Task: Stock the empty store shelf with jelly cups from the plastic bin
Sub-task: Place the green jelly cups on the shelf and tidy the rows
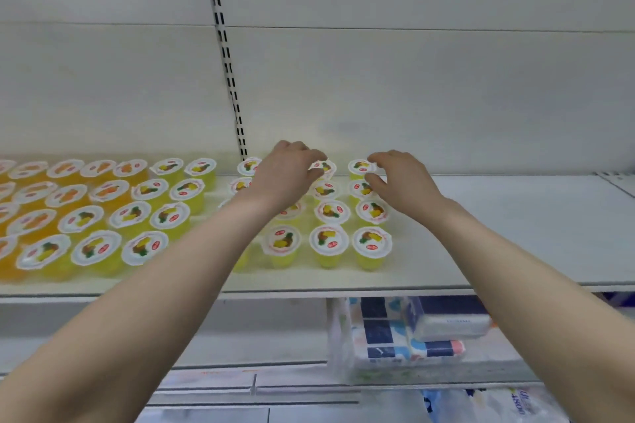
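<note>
Right of the slotted upright [226,79], my left forearm [192,251] hid part of the cup rows. Tissue packs [429,330] lay below. The jelly cups [329,241] stood on the shelf [515,233] either side of the upright, yellow with white fruit-printed lids. My left grip [285,175] curled onto a back-row cup [324,166]. My right grip [398,178] bracketed its neighbour [359,166], and I could not tell whether it held.

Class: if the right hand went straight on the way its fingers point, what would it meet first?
Probably the rearmost jelly cup in the right-hand column: the right hand looks nearly on its lid, though depth is unclear.
</note>
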`<control>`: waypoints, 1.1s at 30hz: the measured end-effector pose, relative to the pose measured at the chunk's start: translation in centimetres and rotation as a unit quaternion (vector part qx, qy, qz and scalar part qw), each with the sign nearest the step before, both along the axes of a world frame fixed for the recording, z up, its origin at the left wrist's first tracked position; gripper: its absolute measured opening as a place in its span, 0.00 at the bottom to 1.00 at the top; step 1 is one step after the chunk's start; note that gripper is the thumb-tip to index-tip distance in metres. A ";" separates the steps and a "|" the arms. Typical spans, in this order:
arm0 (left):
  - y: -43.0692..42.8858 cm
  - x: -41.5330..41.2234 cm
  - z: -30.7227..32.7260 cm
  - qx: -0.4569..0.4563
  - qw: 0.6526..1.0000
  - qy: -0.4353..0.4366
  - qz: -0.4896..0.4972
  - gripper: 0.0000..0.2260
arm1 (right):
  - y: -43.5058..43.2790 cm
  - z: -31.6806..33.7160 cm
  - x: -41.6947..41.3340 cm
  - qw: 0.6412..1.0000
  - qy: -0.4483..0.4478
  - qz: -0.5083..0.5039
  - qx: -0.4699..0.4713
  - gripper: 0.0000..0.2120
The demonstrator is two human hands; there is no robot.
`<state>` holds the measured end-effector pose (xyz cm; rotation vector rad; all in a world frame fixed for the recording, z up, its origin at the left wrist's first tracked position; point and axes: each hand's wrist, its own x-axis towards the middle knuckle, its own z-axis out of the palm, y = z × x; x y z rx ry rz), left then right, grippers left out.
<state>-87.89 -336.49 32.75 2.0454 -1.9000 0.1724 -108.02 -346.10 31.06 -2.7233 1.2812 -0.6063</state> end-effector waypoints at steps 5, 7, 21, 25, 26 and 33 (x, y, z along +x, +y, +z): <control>-4.2 1.9 0.3 0.065 0.996 -0.045 -0.030 0.17 | -1.2 0.2 2.7 0.999 0.032 -0.038 0.003 0.19; -5.3 2.1 0.0 0.078 0.994 -0.056 -0.047 0.18 | -1.6 0.1 3.5 0.998 0.029 -0.048 0.008 0.18; -8.4 3.7 -0.2 0.216 0.963 -0.052 -0.149 0.20 | -5.0 -0.9 5.5 0.996 0.033 -0.048 0.066 0.12; -8.8 3.9 -0.1 0.234 0.960 -0.044 -0.148 0.21 | -5.4 -1.2 5.4 0.997 0.019 -0.042 0.065 0.11; -8.9 4.0 -0.1 0.237 0.959 -0.042 -0.147 0.21 | -5.5 -1.3 5.3 0.997 0.014 -0.039 0.064 0.12; -9.2 3.9 -0.6 0.242 0.961 -0.023 -0.134 0.23 | -5.8 -1.8 4.5 0.998 -0.002 -0.026 0.060 0.12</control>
